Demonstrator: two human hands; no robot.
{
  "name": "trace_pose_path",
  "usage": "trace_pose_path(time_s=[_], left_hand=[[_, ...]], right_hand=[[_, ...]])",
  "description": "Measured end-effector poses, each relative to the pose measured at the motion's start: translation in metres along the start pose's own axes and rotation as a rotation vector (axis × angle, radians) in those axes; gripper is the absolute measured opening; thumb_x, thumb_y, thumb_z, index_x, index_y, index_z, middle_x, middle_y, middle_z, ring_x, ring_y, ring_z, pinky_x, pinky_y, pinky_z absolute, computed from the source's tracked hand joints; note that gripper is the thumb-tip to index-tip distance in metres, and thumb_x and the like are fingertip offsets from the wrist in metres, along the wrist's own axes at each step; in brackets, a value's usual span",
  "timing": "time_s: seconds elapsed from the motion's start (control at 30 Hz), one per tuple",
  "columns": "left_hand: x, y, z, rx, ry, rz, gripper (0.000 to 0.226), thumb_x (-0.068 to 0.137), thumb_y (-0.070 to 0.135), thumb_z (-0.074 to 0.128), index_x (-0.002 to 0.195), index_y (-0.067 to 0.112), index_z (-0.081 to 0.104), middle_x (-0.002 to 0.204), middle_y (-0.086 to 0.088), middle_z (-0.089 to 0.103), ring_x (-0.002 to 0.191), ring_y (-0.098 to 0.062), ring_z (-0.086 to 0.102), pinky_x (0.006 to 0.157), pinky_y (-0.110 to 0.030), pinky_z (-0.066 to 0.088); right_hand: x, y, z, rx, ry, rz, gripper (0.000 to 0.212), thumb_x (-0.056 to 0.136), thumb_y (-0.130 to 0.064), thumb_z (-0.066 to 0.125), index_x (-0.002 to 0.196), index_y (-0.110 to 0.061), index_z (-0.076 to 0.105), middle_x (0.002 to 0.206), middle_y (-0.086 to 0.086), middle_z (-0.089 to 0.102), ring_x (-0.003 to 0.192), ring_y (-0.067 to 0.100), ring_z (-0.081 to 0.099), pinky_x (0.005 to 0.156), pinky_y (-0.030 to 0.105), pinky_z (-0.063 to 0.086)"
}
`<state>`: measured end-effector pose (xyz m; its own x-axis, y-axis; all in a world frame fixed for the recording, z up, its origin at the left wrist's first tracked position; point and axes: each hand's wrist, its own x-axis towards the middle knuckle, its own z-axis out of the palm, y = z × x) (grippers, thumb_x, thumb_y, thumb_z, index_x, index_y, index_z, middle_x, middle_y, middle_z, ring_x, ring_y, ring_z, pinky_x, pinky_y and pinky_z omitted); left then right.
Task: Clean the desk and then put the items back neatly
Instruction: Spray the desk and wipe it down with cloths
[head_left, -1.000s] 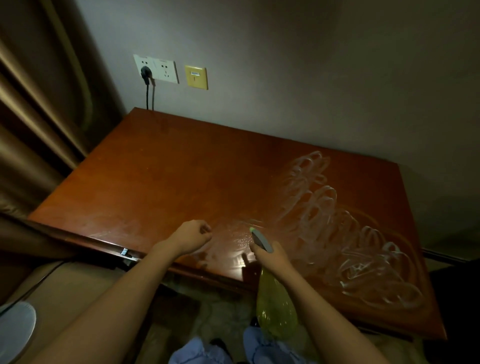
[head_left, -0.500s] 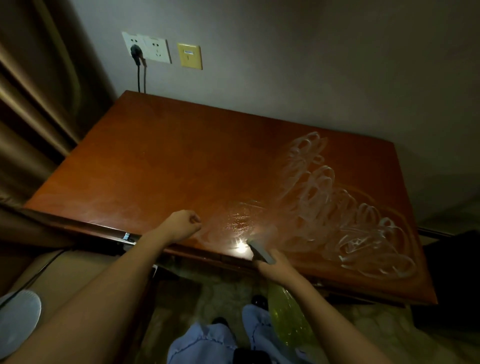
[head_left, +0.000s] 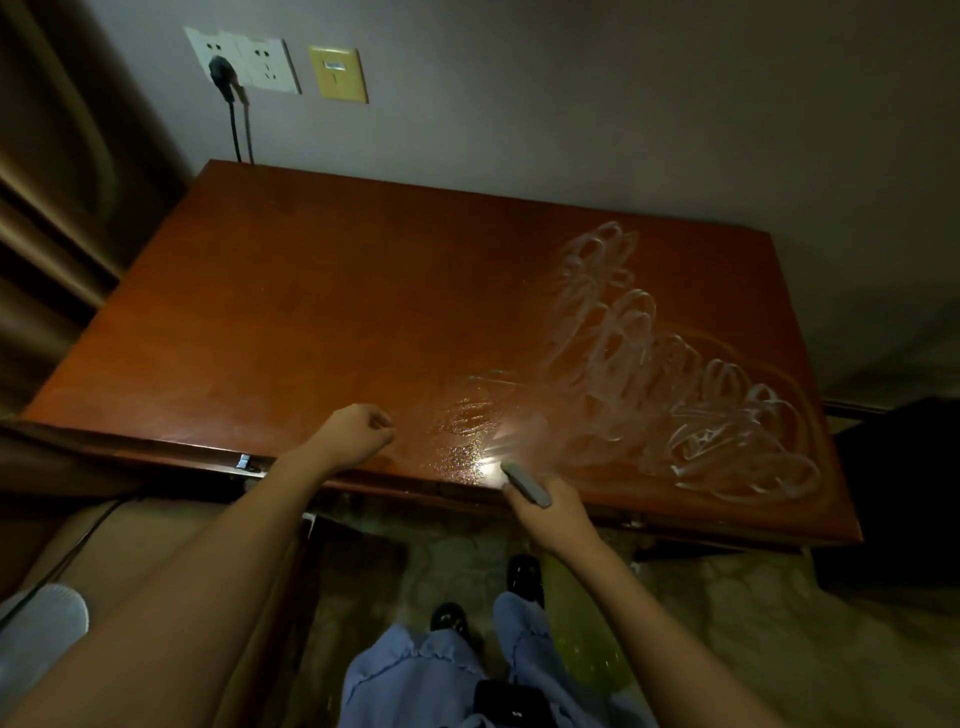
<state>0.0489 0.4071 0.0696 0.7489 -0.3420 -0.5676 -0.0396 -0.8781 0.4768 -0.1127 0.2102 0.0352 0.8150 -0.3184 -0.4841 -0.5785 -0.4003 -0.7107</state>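
Note:
A reddish-brown wooden desk (head_left: 322, 312) fills the middle of the view, its top bare. Looping white wipe streaks (head_left: 670, 374) cover its right half, and wet droplets (head_left: 467, 431) glisten near the front edge. My right hand (head_left: 550, 506) grips a spray bottle by its grey head (head_left: 525, 484) at the desk's front edge; the yellow-green bottle body (head_left: 582, 623) hangs below the desk, partly behind my arm. My left hand (head_left: 358, 434) rests on the desk's front part with its fingers curled, and nothing shows in it.
A white wall socket (head_left: 244, 57) with a black plug and cord, and a yellow plate (head_left: 338, 74), sit on the wall behind the desk. Curtains (head_left: 57, 218) hang at the left. A dark object (head_left: 898, 493) stands at the right. My legs and shoes (head_left: 524, 574) are below.
My right hand has drawn the spray bottle back and down, from above the desktop to its front edge. The view has tilted downward. My left hand stays roughly in place.

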Motion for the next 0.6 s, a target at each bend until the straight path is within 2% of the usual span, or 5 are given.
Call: trace_pose_path(time_s=[0.07,0.13,0.3,0.43,0.6], left_hand=[[0.002,0.006,0.006,0.012,-0.01,0.022,0.032,0.098,0.02,0.049,0.126,0.004,0.052,0.126,-0.014,0.056,0.099,-0.018,0.053,0.075,-0.022,0.042],[0.003,0.008,0.005,0.013,-0.005,0.023,0.032,0.099,0.019,0.048,0.126,0.005,0.052,0.127,-0.013,0.055,0.095,-0.016,0.051,0.066,-0.017,0.04],[-0.006,-0.013,-0.022,-0.008,0.079,-0.043,0.032,0.098,0.02,0.049,0.125,0.004,0.053,0.129,-0.016,0.054,0.117,-0.029,0.051,0.095,-0.037,0.041],[-0.008,-0.032,-0.04,-0.022,0.111,-0.064,0.029,0.098,0.019,0.049,0.122,0.004,0.055,0.123,-0.016,0.058,0.102,-0.026,0.054,0.09,-0.036,0.042],[-0.001,-0.022,-0.022,0.003,0.047,-0.012,0.029,0.098,0.018,0.048,0.123,0.004,0.055,0.121,-0.015,0.058,0.096,-0.02,0.053,0.082,-0.029,0.043]], right_hand=[[0.0,-0.002,-0.008,0.046,0.026,-0.033,0.032,0.094,-0.024,0.057,0.065,-0.014,0.047,0.058,-0.002,0.042,0.049,0.008,0.038,0.04,0.013,0.029],[0.003,-0.008,-0.005,0.006,-0.051,-0.074,0.03,0.094,-0.028,0.057,0.067,-0.018,0.047,0.06,-0.004,0.044,0.051,0.007,0.039,0.042,0.013,0.03],[0.021,-0.026,0.033,-0.219,-0.164,-0.088,0.031,0.09,-0.044,0.055,0.079,-0.014,0.058,0.069,0.001,0.053,0.06,0.016,0.052,0.056,0.029,0.044],[0.029,-0.023,0.037,-0.123,-0.119,-0.051,0.031,0.092,-0.041,0.053,0.071,-0.018,0.05,0.064,-0.001,0.049,0.053,0.013,0.045,0.054,0.028,0.041],[0.019,-0.013,0.007,-0.02,0.001,0.021,0.027,0.095,-0.027,0.054,0.076,-0.008,0.056,0.065,0.002,0.051,0.055,0.013,0.046,0.05,0.02,0.04]])
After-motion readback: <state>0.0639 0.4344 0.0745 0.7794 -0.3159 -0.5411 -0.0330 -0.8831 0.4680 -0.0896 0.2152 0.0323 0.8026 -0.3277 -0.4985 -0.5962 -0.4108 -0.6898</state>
